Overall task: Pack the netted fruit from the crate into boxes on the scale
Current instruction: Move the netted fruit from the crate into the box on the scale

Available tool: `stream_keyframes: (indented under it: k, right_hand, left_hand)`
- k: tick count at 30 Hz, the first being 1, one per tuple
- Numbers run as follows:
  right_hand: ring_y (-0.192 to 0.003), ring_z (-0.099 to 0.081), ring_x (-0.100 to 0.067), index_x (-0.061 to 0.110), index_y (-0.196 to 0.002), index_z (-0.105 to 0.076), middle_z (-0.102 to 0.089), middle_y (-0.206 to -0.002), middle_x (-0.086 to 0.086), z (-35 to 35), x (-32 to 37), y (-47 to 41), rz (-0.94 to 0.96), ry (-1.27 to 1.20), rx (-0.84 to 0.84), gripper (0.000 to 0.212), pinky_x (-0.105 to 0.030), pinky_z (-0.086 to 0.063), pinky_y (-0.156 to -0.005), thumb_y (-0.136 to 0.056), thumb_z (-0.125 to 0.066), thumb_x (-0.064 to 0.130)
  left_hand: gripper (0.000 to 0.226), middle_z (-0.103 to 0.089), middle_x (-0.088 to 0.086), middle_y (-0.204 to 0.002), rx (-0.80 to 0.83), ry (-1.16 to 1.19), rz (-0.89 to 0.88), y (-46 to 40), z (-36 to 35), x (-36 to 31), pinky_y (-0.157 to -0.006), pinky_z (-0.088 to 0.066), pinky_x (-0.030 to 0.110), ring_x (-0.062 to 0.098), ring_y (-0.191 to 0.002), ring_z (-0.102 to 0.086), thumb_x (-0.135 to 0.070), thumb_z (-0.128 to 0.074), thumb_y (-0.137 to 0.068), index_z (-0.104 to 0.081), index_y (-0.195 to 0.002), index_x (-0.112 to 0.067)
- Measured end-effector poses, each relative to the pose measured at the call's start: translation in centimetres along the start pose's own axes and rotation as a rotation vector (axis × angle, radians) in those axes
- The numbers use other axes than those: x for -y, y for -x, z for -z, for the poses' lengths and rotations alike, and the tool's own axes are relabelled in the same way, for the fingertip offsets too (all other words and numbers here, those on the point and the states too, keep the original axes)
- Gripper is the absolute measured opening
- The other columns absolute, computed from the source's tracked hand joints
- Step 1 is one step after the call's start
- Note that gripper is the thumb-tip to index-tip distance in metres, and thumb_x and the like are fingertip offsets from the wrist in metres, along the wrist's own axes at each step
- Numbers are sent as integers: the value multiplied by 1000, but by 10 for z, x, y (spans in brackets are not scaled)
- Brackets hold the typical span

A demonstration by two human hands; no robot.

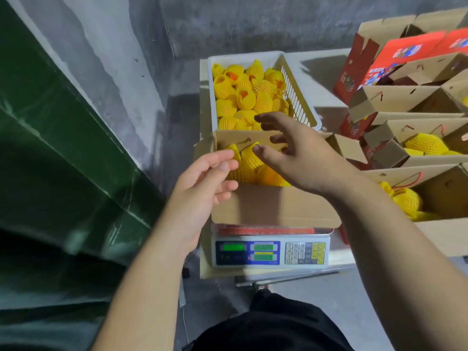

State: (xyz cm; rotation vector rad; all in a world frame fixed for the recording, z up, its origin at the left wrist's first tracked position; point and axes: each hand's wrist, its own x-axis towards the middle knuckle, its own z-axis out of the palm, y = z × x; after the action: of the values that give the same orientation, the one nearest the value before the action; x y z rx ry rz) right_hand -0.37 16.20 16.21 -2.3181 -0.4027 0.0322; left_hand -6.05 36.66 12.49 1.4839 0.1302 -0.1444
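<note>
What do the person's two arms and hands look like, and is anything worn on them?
Both arms are bare along all that shows, with no sleeves. The left hand and the right hand wear no gloves, and no ring, watch or bracelet shows. Dark clothing covers the lap below.

Pale tabletop (326,72) against grey wall. At far end: white slatted crate (298,97) full of yellow-netted fruit (243,97). At near edge: electronic scale (271,252), green displays lit, open cardboard box (273,209) on its pan. To right: row of open cardboard boxes (417,127), some with netted fruit inside, red printed cartons (405,57) behind.
</note>
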Motion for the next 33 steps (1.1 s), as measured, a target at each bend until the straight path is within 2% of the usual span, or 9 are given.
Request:
stream_keyframes:
  k: [7, 10, 12, 13, 17, 21, 26, 29, 33]
  right_hand:
    - [-115, -65, -22, 24, -141, -56, -65, -135, 0, 40, -67, -89, -51, 50, 60, 44, -46, -53, -100, -101, -64, 38]
    - [-118, -64, -27, 20, -143, -55, -65, -136, -7, 49, -109, -143, -117, 143, 165, 48, -41, -51, -101, -100, -65, 38]
    - [-123, -62, -29, 19, -148, -51, -62, -140, -11, 45, -138, -181, -180, 236, 297, 55, -39, -50, -102, -100, -65, 40]
    - [-127, -59, -31, 19, -151, -47, -59, -143, -12, 39, -151, -198, -205, 287, 373, 59, -41, -49, -104, -100, -64, 42]
    - [-135, -51, -38, 23, -161, -26, -47, -154, -14, -3, -191, -254, -221, 456, 578, 75, -49, -48, -106, -100, -64, 42]
    - [-135, -48, -46, 27, -164, -7, -19, -162, -15, -45, -225, -278, -185, 580, 729, 89, -54, -51, -100, -98, -67, 31]
    - [-127, -48, -45, 29, -149, -19, -22, -147, -12, -64, -258, -275, -171, 491, 605, 88, -55, -52, -98, -86, -80, 36]
    - [-123, -50, -44, 27, -142, -21, -23, -141, -8, -67, -267, -277, -185, 403, 596, 86, -54, -52, -95, -83, -83, 36]
    - [-129, -47, -42, 31, -153, -26, -25, -139, -5, -67, -273, -278, -252, 372, 564, 90, -52, -50, -99, -84, -81, 43]
  left_hand:
    - [19, -71, -26, -118, -37, -309, -82, -89, -26, -17, -90, -54, 27, 0, -108, -69, -42, -58, -105, -68, -118, -51]
    - [25, -57, -32, -126, 109, -912, -5, -115, -29, -17, -99, -47, 28, -3, -121, -56, -51, -56, -103, -58, -127, -49]
    - [45, -50, -26, -143, 275, -1339, 88, -119, -34, -11, -112, -39, 36, 7, -136, -46, -65, -53, -98, -49, -140, -49]
    - [54, -47, -23, -150, 333, -1426, 148, -119, -40, -8, -118, -33, 40, 12, -142, -41, -70, -51, -96, -43, -145, -49]
    - [61, -30, -17, -156, 419, -1293, 377, -124, -51, -2, -120, -35, 45, 19, -145, -32, -60, -57, -99, -25, -152, -53]
    - [71, -22, -16, -157, 500, -1309, 471, -134, -42, -8, -120, -35, 47, 23, -146, -35, -62, -62, -94, -22, -151, -51]
    - [93, -13, -2, -158, 363, -1464, 609, -134, -65, 3, -115, -37, 44, 24, -148, -28, -56, -65, -89, -3, -156, -41]
    - [74, -19, -1, -157, 331, -1465, 635, -135, -70, 6, -114, -37, 39, 26, -142, -31, -51, -59, -94, -16, -152, -33]
    - [66, -31, -8, -156, 348, -1461, 645, -137, -68, -6, -109, -34, 33, 21, -135, -36, -58, -60, -90, -28, -144, -38]
